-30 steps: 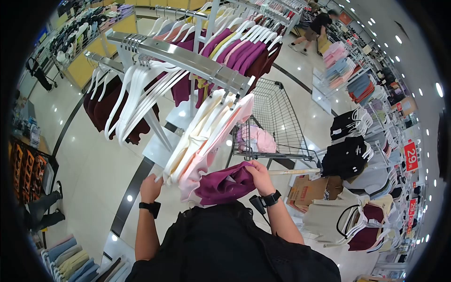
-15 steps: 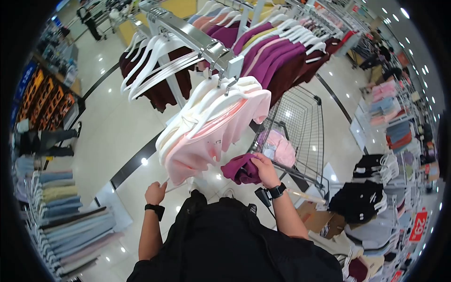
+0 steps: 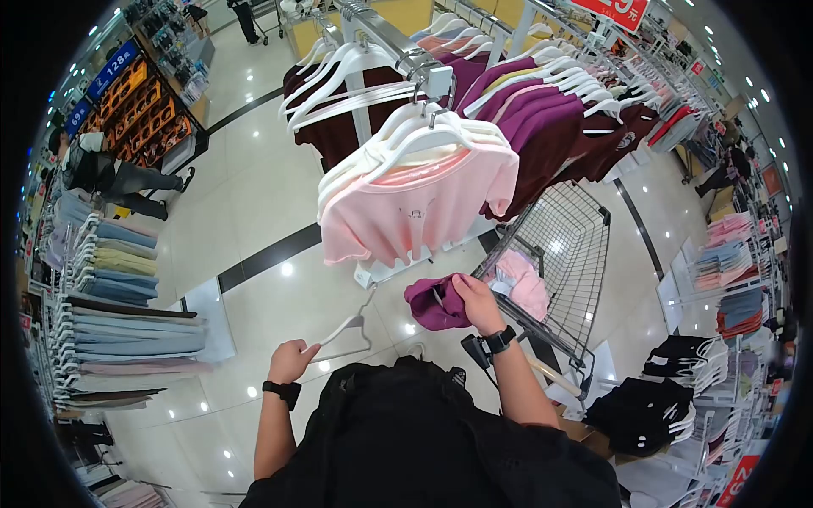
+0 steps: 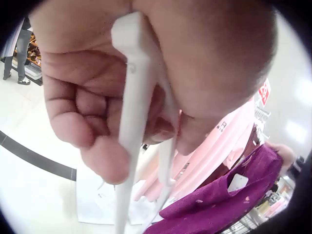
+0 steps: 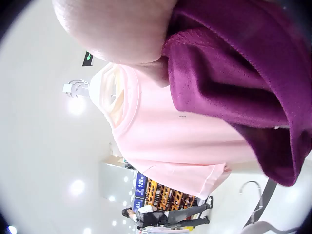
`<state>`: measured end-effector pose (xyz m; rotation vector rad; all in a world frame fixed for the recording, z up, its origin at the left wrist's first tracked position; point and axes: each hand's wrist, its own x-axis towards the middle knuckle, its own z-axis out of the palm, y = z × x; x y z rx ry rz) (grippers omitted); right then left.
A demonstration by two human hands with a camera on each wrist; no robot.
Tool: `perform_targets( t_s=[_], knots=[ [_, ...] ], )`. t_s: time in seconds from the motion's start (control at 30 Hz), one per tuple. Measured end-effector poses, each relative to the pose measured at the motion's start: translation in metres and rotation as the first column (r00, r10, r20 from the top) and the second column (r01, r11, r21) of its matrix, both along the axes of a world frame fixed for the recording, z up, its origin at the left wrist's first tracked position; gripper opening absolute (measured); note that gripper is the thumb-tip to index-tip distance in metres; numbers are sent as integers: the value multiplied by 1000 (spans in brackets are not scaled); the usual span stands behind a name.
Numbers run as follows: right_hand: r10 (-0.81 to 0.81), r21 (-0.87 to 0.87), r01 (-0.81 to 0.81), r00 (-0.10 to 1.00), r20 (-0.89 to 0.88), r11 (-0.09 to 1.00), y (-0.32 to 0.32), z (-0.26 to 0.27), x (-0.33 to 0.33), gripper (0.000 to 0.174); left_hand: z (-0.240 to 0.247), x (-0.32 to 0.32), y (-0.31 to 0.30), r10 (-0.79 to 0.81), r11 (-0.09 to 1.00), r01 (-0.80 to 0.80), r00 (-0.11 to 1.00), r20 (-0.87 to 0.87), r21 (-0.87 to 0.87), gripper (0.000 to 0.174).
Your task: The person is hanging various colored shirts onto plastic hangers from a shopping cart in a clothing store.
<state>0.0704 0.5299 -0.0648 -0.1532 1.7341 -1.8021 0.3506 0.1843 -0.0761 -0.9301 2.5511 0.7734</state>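
At the lower left of the head view, my left hand (image 3: 290,361) grips one end of a bare white hanger (image 3: 345,337), its hook pointing away from me. The left wrist view shows the fingers curled about the white plastic bar (image 4: 132,112). My right hand (image 3: 478,305) pinches a bunched purple garment (image 3: 432,303), apart from the hanger. Its cloth hangs in folds (image 5: 219,83) below the thumb in the right wrist view. Just beyond both hands, a pink shirt (image 3: 415,203) hangs at the front of several shirts on the rack's end.
A wire shopping cart (image 3: 576,245) with pink clothing (image 3: 522,284) inside stands right of my right hand. The metal rack (image 3: 394,46) carries purple and maroon tops. Trousers on hangers (image 3: 127,330) line the left; black tops (image 3: 639,415) hang at right. A person (image 3: 118,178) stands at far left.
My left hand has drawn back from the hanging pink shirt, and the hanger is now in plain sight. The purple garment looks more gathered in my right hand. The head view has turned left.
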Motion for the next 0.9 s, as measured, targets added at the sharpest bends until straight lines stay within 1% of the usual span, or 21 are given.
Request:
perform_targets(
  t_s=[0.03,0.07,0.13,0.17,0.23,0.3,0.37,0.4,0.43,0.47,0.53,0.57,0.6,0.63,0.7,0.73,0.77,0.8,0.83,0.87,0.9],
  knots=[
    [-5,37,8,997,-71,999,1,5,5,31,9,2,1,-6,998,12,996,-90,66,50],
    [-8,36,11,997,-78,999,3,12,11,31,19,5,3,-9,998,15,995,-97,65,50],
    [-37,171,71,980,-194,983,9,27,24,31,35,11,5,142,947,-78,972,-187,311,42],
    [-43,170,78,979,-199,982,15,23,28,31,39,16,3,135,948,-70,972,-192,312,42],
    [-49,309,137,960,-274,941,25,25,41,32,42,29,1,191,887,-15,922,-336,461,37],
    [-69,317,172,948,-312,933,32,34,66,33,44,41,4,170,875,36,910,-377,482,35],
    [23,405,153,918,-397,901,33,41,93,33,46,48,8,149,864,91,893,-425,495,34],
    [29,375,105,942,-333,921,33,39,105,33,46,50,13,124,844,158,872,-473,512,33],
    [76,421,74,941,-329,904,34,42,118,33,46,52,18,100,821,225,849,-519,525,33],
    [95,449,76,933,-347,890,34,35,130,32,42,55,22,104,806,244,838,-535,539,32],
    [110,490,86,927,-357,867,33,45,155,31,41,59,25,73,803,282,827,-557,525,32],
    [164,565,70,921,-352,822,36,53,166,30,41,59,29,55,806,307,812,-581,505,32],
    [217,633,55,914,-343,772,37,63,175,29,42,59,33,60,789,315,815,-576,527,32],
    [214,638,61,914,-345,768,42,67,180,29,42,59,35,59,784,321,813,-579,531,32],
    [183,590,83,908,-377,803,54,71,188,26,42,61,40,-18,768,404,789,-614,497,34],
    [218,532,119,821,-528,838,62,71,184,25,43,61,43,-22,766,408,788,-615,496,34],
    [214,530,123,820,-530,839,68,71,182,25,44,60,47,31,737,400,786,-618,545,34],
    [199,444,165,720,-665,881,72,73,180,25,47,58,53,85,705,390,783,-617,592,34],
    [172,349,190,602,-780,918,75,75,177,25,50,54,61,84,708,389,782,-617,589,34],
    [164,317,71,738,-654,946,81,78,175,25,53,48,73,120,663,399,780,-615,634,34],
    [158,310,72,739,-655,948,85,84,177,25,56,43,81,153,614,409,777,-610,675,34]
  ],
)
